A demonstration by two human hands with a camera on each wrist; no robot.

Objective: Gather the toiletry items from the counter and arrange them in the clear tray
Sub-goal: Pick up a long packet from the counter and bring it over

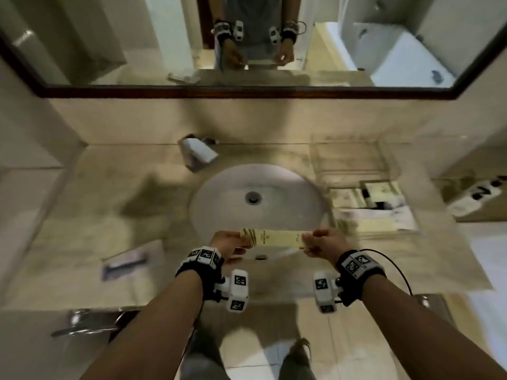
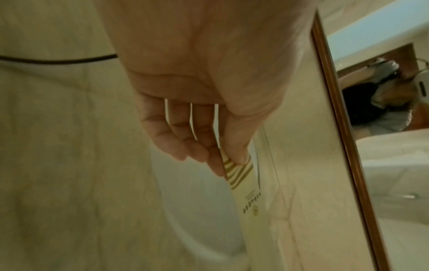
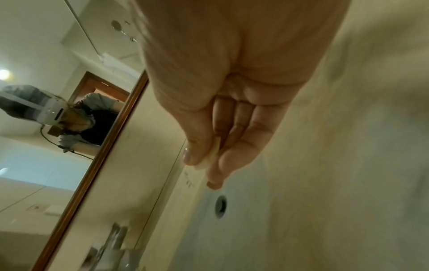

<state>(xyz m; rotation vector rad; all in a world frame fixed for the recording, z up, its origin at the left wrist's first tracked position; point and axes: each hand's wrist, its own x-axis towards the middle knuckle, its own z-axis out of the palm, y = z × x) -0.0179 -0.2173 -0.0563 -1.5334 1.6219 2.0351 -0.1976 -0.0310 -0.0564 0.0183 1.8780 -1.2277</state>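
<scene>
I have the packet (image 1: 274, 237), a long flat cream sachet with gold stripes at one end, held level over the near rim of the sink (image 1: 256, 198), one end in each hand. My left hand (image 1: 226, 241) pinches the striped end between thumb and fingertips (image 2: 216, 161); my right hand (image 1: 319, 241) pinches the plain end the same way, thumb against fingers. Neither grip is spread.

It looks very light and thin, probably card or foil: stiff enough to stay straight between two pinches, but likely to bend or crease if squeezed mid-length. I judge the ends the right places to hold, with light pressure only. The finish looks smooth, so a one-handed pinch could slip or let it droop.

The tray (image 1: 354, 171) sits right of the sink on the surface, already holding similar packets at its near end. A wrapped item (image 1: 129, 260) lies on the surface to the left.
</scene>
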